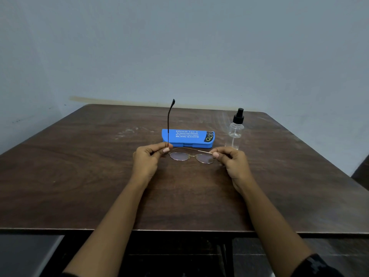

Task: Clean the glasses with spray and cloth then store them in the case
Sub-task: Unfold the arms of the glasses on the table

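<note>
Thumb and forefinger of my left hand (148, 158) pinch the glasses (191, 156) at their left hinge, and my right hand (231, 159) pinches the opposite end of the frame in the same way, with the other fingers curled loosely under. The glasses hang between my hands just above the tabletop (79, 166), lenses facing up toward me. One temple arm (169, 120) stands straight up from my left pinch, and the other lies folded across the back of the lenses. I judge the step to be setting the arms, though I can't tell whether that means opening them for cleaning or folding them for storage. The wire frame looks thin, so I should turn the raised arm only about its hinge, slowly, with the right hand steadying and not twisting. My fingertips belong on the rim ends, off the glass. The blue case (187, 137) lies shut just beyond the glasses, and the spray bottle (236, 130) stands near my right hand, so a wide swing could knock it over. I see no cloth.
</note>
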